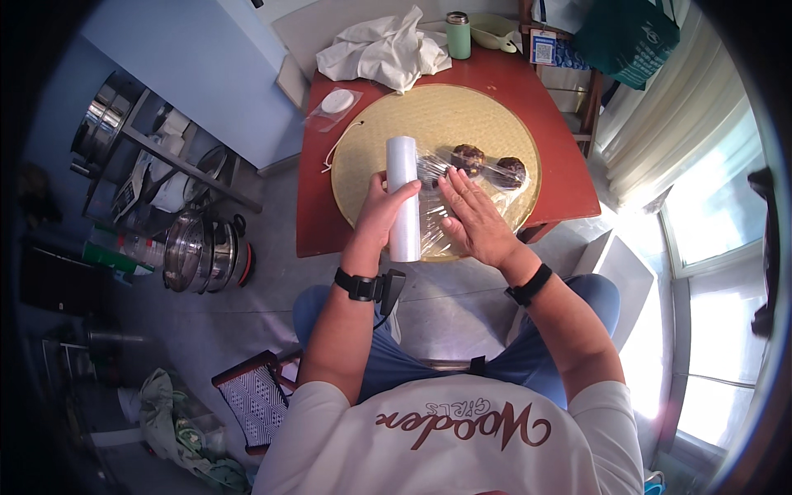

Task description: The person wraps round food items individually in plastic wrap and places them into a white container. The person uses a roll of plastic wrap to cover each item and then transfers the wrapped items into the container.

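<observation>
My left hand [382, 207] grips a roll of clear cling film [403, 204], held upright in view over the near half of a round woven tray [408, 114]. A sheet of film [442, 232] stretches from the roll to the right. Two dark brown, lumpy round balls, one [468, 161] near the middle and another [511, 172] to its right, lie under the film. My right hand [476, 216] rests flat with fingers extended on the film, just below the balls. Another dark lump beside the roll is partly hidden by film and fingers.
The tray sits on a red table [322, 204]. Behind it are a white cloth [390, 52], a green flask [458, 36] and a pale green bowl [492, 31]. A white disc in a plastic bag [337, 101] lies left. Steel pots [207, 250] stand on the left floor.
</observation>
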A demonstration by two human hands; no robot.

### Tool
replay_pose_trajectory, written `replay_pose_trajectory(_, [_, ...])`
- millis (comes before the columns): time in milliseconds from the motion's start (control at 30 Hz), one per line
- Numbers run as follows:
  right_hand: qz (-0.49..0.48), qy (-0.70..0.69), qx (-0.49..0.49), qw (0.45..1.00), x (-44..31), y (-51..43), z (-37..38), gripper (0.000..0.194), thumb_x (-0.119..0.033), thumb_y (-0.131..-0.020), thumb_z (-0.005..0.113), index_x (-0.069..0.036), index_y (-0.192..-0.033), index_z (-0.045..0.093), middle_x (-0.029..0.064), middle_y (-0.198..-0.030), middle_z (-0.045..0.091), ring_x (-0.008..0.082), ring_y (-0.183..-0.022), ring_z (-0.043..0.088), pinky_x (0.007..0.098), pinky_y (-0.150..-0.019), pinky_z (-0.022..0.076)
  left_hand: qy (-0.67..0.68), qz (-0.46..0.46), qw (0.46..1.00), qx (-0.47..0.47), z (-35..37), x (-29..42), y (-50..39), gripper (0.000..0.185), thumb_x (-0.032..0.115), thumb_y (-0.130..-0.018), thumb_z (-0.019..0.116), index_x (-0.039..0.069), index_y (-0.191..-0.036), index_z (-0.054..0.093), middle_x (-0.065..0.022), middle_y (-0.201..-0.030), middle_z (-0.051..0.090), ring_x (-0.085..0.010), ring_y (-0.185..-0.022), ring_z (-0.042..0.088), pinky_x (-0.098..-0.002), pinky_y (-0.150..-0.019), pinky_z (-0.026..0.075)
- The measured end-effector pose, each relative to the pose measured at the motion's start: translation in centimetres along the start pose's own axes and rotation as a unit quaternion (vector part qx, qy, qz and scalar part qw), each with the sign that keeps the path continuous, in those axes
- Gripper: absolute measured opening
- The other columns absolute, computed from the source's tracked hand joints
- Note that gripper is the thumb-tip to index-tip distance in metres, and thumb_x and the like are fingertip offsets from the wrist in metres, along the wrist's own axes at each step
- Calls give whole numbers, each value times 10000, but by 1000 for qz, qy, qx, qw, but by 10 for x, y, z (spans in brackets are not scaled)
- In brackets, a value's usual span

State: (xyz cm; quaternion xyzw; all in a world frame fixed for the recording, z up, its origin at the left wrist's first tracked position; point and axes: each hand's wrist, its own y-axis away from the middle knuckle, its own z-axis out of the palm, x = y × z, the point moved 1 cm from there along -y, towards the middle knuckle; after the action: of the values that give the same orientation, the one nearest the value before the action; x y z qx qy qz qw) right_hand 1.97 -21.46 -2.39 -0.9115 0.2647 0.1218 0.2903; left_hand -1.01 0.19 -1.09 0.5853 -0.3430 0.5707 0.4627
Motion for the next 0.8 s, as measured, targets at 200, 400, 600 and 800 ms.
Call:
replay_pose_trajectory(200, [-12,39,-16,999,-3,-1,-2,623,-444,-1037,477,-115,-1557,379,221,-1624,282,400,-1504,272,475,-1220,250,-10,3,1000,-3,-9,14,4,561,291,-879,791,6,-1257,489,-105,-1035,615,-195,-788,665,-342,-668,563])
replay_pose_trajectory(400, [-11,63,-46,997,-5,-2,-2,615,-492,-1051,400,-162,-1570,376,198,-1642,256,395,-1508,261,479,-1227,230,33,27,999,-34,6,26,19,499,283,-914,757,11,-1243,499,-97,-1016,608,-180,-770,656,-320,-659,559])
replay_pose_trajectory(600, [10,102,-47,994,-8,-2,2,598,-474,-1035,450,-158,-1541,420,144,-1642,289,355,-1513,268,477,-1218,244,121,83,985,-86,20,37,26,486,247,-922,748,17,-1233,454,-84,-1056,588,-141,-816,639,-294,-695,545])
replay_pose_trajectory(800, [16,105,-50,993,-9,-3,5,630,-474,-1006,507,-149,-1539,423,137,-1640,299,342,-1519,257,473,-1222,237,-24,48,998,26,-22,31,-7,550,380,-897,754,-27,-1198,538,-96,-1020,633,-162,-873,616,-327,-767,506])
